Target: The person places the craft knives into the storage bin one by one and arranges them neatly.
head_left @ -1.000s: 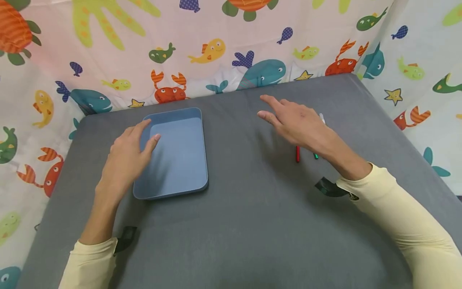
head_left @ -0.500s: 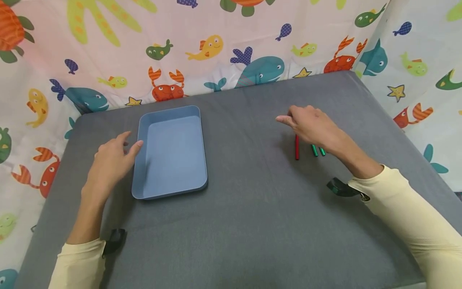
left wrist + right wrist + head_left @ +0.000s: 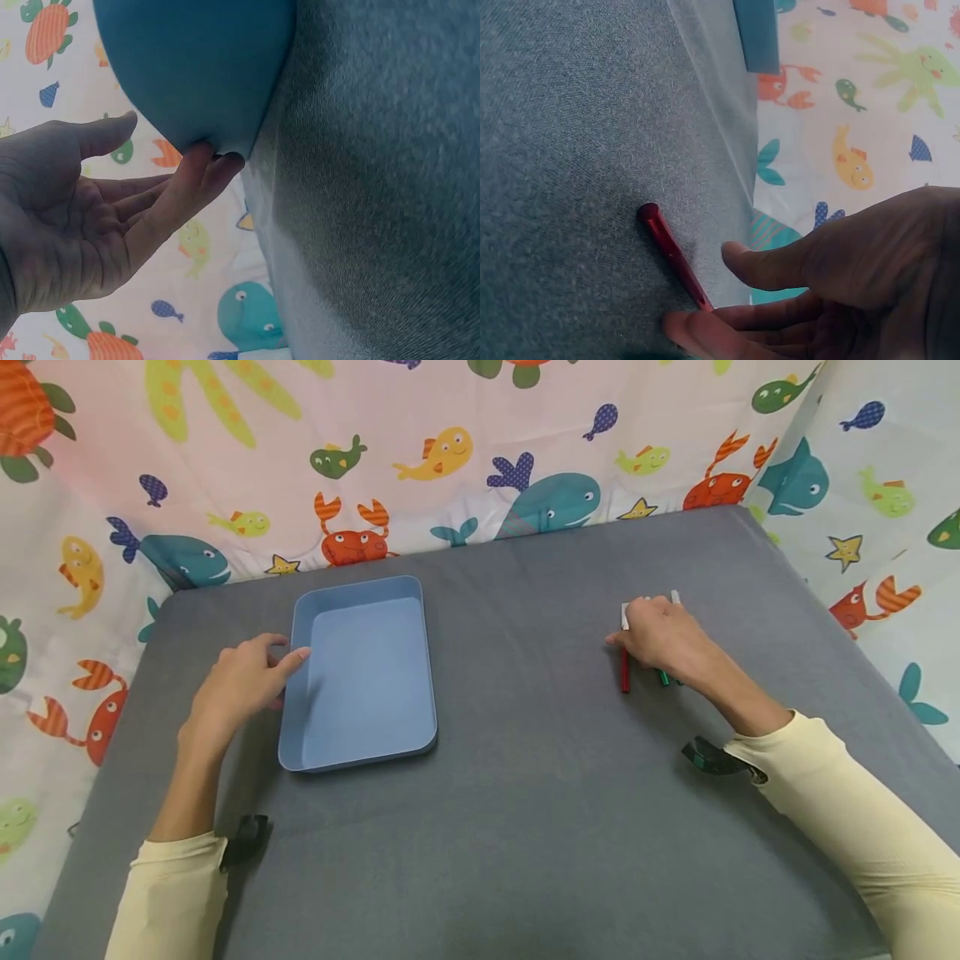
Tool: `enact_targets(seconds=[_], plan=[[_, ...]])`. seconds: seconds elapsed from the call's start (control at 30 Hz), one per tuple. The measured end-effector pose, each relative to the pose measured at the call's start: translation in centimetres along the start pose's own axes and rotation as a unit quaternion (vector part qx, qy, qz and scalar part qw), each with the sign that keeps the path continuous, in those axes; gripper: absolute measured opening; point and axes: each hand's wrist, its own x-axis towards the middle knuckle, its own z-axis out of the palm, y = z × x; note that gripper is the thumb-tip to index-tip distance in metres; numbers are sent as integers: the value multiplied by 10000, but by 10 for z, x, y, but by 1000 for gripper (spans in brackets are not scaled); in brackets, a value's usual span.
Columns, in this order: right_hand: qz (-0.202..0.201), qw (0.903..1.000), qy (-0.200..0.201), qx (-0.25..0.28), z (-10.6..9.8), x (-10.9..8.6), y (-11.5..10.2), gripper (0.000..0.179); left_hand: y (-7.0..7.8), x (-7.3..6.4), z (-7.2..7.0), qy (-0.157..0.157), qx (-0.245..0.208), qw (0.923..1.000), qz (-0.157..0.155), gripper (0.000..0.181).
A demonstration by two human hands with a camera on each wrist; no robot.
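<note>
A blue tray (image 3: pixel 371 681) lies on the left half of the table. My left hand (image 3: pixel 240 681) is at its left wall; in the left wrist view the fingertips touch the low outer edge of the tray (image 3: pixel 199 75), and the thumb stands apart. Over a few slim pens is my right hand (image 3: pixel 663 631). Under its thumb side, a red pen (image 3: pixel 625 674) with a white end shows, and the lower ends of green pens (image 3: pixel 664 677) stick out below the palm. In the right wrist view the fingertips are right at the red pen (image 3: pixel 673 253), the thumb clear of it.
Grey cloth (image 3: pixel 480 827) covers the table. A curtain (image 3: pixel 420 410) printed with sea animals hangs along the back and both sides. Each wrist carries a small dark camera, such as the right one (image 3: pixel 712 756) close over the cloth.
My right hand has come down and to the right onto the pens, its fingers bending in. My left hand has drawn back from over the tray to its left wall.
</note>
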Motion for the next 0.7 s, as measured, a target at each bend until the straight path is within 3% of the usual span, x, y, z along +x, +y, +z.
enact_targets(seconds=[0.37,0.57,0.7], plan=[[135,9991,204,-335,3,5,0,32,0,5,-5,-487,-74,9988,-68,50],[-191,9980,378,-462,4,8,-5,29,-2,8,-8,-578,-89,9983,-27,42],[-262,9989,343,-198,2,7,-10,31,-3,10,-8,-634,-85,9979,-46,38]])
